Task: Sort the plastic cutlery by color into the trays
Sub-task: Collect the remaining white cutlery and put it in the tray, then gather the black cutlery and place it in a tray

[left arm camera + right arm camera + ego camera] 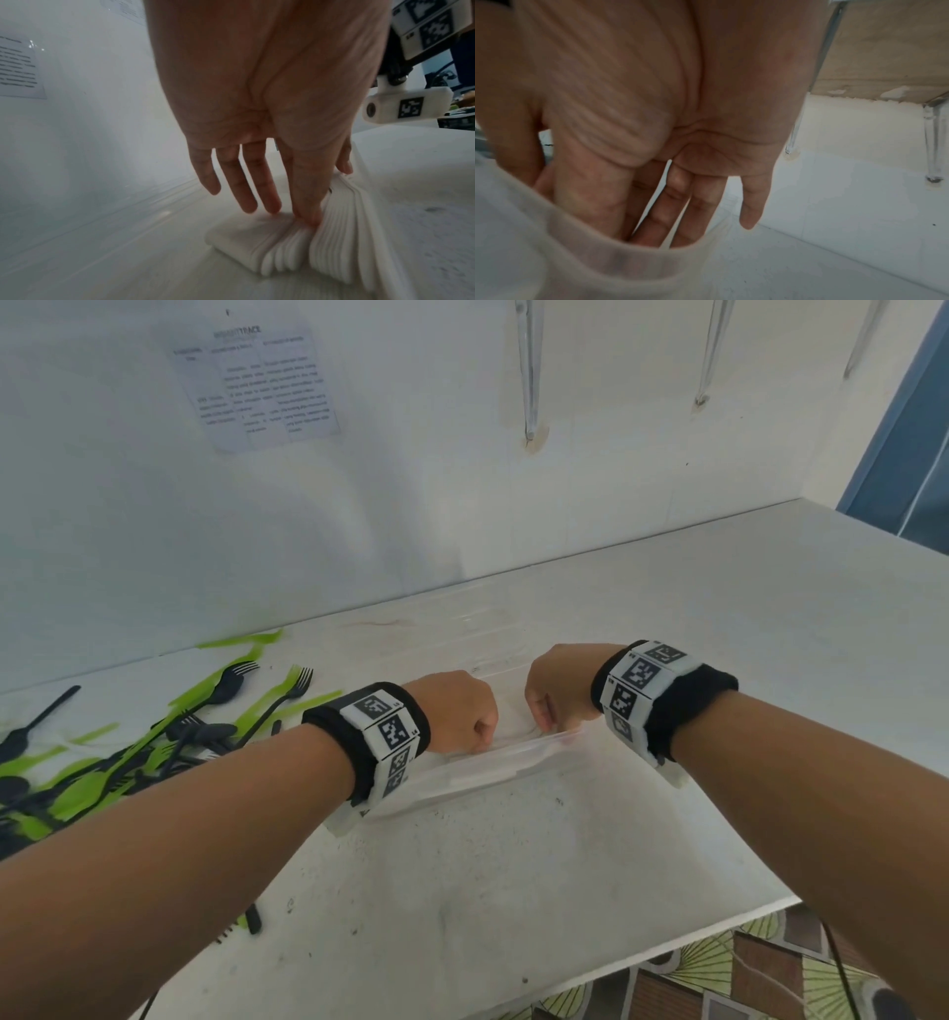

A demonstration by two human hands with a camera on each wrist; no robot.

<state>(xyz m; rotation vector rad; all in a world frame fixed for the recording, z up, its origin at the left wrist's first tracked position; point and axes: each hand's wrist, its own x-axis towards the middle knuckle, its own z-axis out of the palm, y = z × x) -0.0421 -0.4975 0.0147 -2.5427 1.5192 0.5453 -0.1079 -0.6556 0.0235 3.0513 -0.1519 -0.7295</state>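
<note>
Progress: sorting has not begun, as far as I can judge. At the left edge of the desk (616,814) lies the mixed pile of cutlery (128,752), green and black pieces tangled together, none of it in a tray. One more black piece (253,918) lies apart near the front edge, half hidden under my left forearm.

At the middle of the desk stands the stack of clear trays (477,762), nested and not yet separated. My left hand (454,719) works at the stack's left end: the wrist view shows my thumb and forefinger pinching into the fanned rims (334,233), the other fingers (244,182) straight and resting on a rim. My right hand (557,690) is at the right end, its fingers (680,213) reaching down inside the top tray's rim (618,259), thumb on the near side of the wall; I judge this a grip, though contact is partly hidden.

Count: one pile of cutlery in two colours, pieces too overlapped to number; at least three black forks show their tines. Trays: one stack of many, too blurred to count exactly.

Remaining: peel off the trays, set them out, then move every piece by colour.
</note>
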